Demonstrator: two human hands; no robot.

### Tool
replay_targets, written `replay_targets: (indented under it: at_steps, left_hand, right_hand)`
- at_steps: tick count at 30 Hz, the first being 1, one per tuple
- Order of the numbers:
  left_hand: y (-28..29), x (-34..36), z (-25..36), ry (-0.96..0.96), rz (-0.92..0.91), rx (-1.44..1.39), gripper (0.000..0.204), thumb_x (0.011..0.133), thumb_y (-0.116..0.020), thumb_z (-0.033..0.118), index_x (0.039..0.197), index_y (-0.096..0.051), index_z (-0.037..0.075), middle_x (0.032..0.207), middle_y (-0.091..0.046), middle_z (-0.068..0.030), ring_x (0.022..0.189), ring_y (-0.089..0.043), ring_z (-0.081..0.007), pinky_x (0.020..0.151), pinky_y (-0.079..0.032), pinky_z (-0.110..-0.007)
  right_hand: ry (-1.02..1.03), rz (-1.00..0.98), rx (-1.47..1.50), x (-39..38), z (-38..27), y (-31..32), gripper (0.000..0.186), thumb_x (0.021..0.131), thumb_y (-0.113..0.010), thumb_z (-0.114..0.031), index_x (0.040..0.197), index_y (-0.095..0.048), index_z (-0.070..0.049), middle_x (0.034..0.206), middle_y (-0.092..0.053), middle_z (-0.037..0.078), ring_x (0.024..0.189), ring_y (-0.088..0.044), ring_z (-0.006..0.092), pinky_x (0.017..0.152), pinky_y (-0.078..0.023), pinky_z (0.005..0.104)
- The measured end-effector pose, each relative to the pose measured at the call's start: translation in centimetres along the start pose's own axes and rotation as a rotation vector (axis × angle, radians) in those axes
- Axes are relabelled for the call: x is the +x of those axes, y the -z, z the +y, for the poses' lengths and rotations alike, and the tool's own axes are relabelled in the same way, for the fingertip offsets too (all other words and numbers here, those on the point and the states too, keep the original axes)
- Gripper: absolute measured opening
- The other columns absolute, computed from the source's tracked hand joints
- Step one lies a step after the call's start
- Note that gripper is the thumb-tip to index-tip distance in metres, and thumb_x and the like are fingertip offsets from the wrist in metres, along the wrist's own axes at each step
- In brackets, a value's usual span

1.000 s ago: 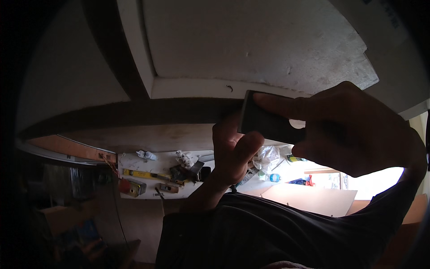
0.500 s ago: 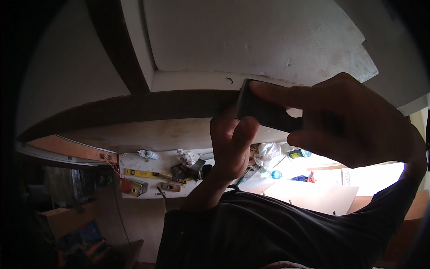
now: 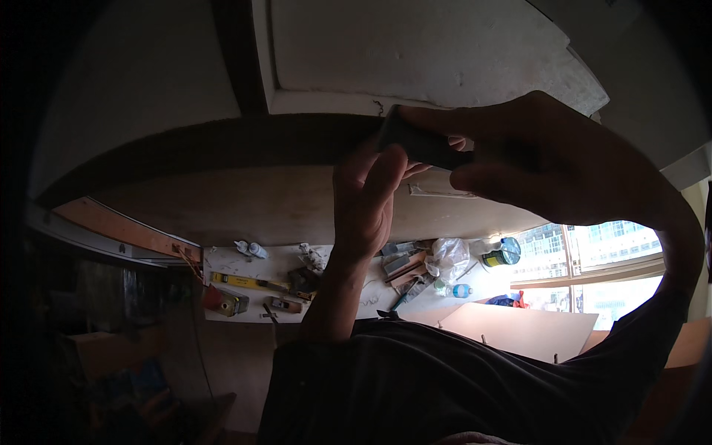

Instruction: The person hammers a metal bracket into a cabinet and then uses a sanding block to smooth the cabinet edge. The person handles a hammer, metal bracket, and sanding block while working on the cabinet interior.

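Observation:
My right hand [image 3: 541,163] grips a dark flat tool [image 3: 419,139] with a squared end, raised against the underside edge of a long dark beam [image 3: 245,141] overhead. My left hand [image 3: 367,193] is closed at the tool's squared end, its thumb on the near face and some fingertips showing behind it. Whether those fingers also touch the beam is hidden. Above the beam is a pale, dented panel [image 3: 430,52]; below it runs a wide, stained board [image 3: 252,208].
A white worktop [image 3: 356,302] below carries a yellow level [image 3: 245,282], several hand tools, white bottles [image 3: 251,249], a plastic bag [image 3: 447,259], a bucket [image 3: 503,254] and a water bottle [image 3: 462,290]. A pale board [image 3: 526,334] lies near a bright window [image 3: 615,247]. Dark clutter [image 3: 126,341] stands at left.
Both hands and the dark tool appear higher and slightly further left in the picture. The view has shifted, with the beam higher and more of the window showing.

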State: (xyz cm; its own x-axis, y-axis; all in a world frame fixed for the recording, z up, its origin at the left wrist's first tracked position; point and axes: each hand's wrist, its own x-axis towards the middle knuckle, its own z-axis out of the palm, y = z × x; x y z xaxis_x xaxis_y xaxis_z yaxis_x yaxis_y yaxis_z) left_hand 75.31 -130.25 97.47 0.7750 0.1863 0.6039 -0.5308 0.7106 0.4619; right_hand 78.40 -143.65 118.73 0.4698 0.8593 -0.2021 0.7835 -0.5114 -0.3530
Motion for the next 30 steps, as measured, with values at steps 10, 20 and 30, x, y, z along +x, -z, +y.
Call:
replay_targets:
  at_steps: [10,20,30]
  left_hand:
    - [1.5,-0.1,0.6,0.011,-0.030,0.129,0.036,0.108,-0.053,0.034,0.117,-0.061,0.000,0.115,-0.069,-0.0113,0.108,-0.065,-0.0180,0.096,-0.050,-0.041]
    - [1.6,-0.3,0.1,-0.018,-0.004,0.036,0.039,0.105,-0.057,0.029,0.130,-0.060,-0.001,0.117,-0.070,-0.0132,0.109,-0.066,-0.0186,0.098,-0.049,-0.041]
    - [0.7,-0.1,1.1,0.017,0.081,0.019,0.052,0.097,-0.071,0.033,0.134,-0.062,-0.002,0.114,-0.072,-0.0110,0.106,-0.064,-0.0153,0.097,-0.048,-0.036]
  right_hand:
    - [-0.246,-0.088,-0.002,1.4,-1.7,0.4,0.062,0.099,-0.063,-0.021,0.156,-0.042,-0.008,0.073,-0.064,0.010,0.053,-0.059,0.0114,0.052,-0.046,0.0298]
    - [-0.081,-0.068,-0.003,1.3,0.3,0.1,0.061,0.104,-0.059,-0.033,0.157,-0.040,-0.009,0.062,-0.060,0.007,0.047,-0.055,0.0111,0.049,-0.044,0.0300]
    - [-0.014,-0.091,0.030,0.5,0.1,0.2,0.060,0.105,-0.057,-0.031,0.157,-0.038,-0.006,0.055,-0.057,0.005,0.041,-0.053,0.0104,0.045,-0.042,0.0280]
